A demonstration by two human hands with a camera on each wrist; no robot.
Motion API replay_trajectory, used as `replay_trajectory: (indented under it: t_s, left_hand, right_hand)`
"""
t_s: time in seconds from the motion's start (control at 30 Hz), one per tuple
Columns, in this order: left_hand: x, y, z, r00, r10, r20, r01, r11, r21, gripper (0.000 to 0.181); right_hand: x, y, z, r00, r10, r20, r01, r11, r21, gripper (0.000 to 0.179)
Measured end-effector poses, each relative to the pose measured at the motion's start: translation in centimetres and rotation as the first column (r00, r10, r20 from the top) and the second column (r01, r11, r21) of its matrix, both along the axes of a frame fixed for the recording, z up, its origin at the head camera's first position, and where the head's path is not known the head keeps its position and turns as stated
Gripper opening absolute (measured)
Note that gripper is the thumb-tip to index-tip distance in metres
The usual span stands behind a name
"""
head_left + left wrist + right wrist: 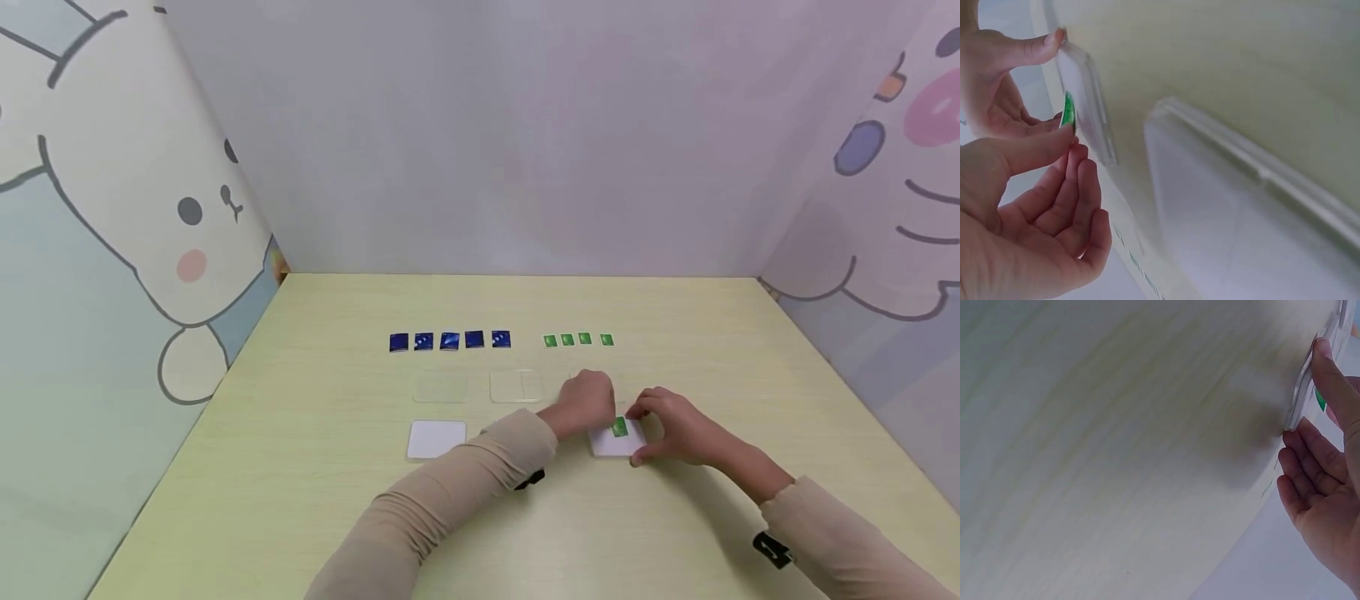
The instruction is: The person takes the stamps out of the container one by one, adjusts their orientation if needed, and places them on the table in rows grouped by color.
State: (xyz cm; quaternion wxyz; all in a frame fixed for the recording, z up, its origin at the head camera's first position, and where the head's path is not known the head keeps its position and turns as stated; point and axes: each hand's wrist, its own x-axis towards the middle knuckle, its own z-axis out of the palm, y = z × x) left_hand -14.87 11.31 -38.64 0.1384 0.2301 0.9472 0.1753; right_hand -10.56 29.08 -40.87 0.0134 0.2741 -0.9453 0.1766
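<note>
My left hand (588, 402) pinches a small green square sticker (619, 427) between thumb and fingertips, over a thin white rectangular box (615, 448). In the left wrist view the green sticker (1069, 110) stands tilted near the box's white face (1079, 81); whether it touches cannot be told. My right hand (678, 429) holds that box by two opposite edges, thumb on the near one and fingers on the far one. The right wrist view shows the box edge (1302, 381) between thumb and fingers. Another white box (1210, 206) lies close to my left hand.
A white box (437, 439) lies at left. Clear rectangular covers (440, 387) form a row behind the boxes, partly hidden by my left hand. Further back are several blue square cards (450, 342) and several green stickers (567, 340). A curtain-like wall (517, 150) borders the table (315, 400).
</note>
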Motion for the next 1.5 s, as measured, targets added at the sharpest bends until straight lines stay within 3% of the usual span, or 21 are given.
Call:
replay_trajectory:
  t_s: [0.33,0.63,0.8,1.2,1.5]
  left_hand:
    - [-1.5,-1.7,1.1,0.992,0.024,0.121,-0.036,0.995,0.096,0.004]
    - [-2.6,-2.9,1.9,0.991,-0.001,0.135,-0.013,0.994,0.105,0.009]
    - [-3.0,-3.4,1.9,0.991,-0.009,0.135,-0.005,0.994,0.106,0.010]
    - [-4.3,-4.8,1.8,0.979,0.007,0.203,-0.031,0.993,0.114,0.014]
    - [-5.3,-5.6,1.9,0.971,-0.023,0.237,-0.004,0.994,0.110,0.018]
  right_hand:
    - [0.0,0.0,0.1,1.000,-0.014,0.026,0.013,1.000,0.017,0.052]
    - [0.0,0.0,0.1,0.999,-0.034,0.033,0.033,0.999,0.041,0.052]
    - [0.0,0.0,0.2,0.998,-0.041,0.051,0.039,0.999,0.038,0.052]
    - [0.2,-0.3,0.5,0.997,-0.045,0.063,0.043,0.998,0.038,0.051]
    - [0.1,-0.2,0.4,0.998,-0.041,0.057,0.039,0.998,0.042,0.051]
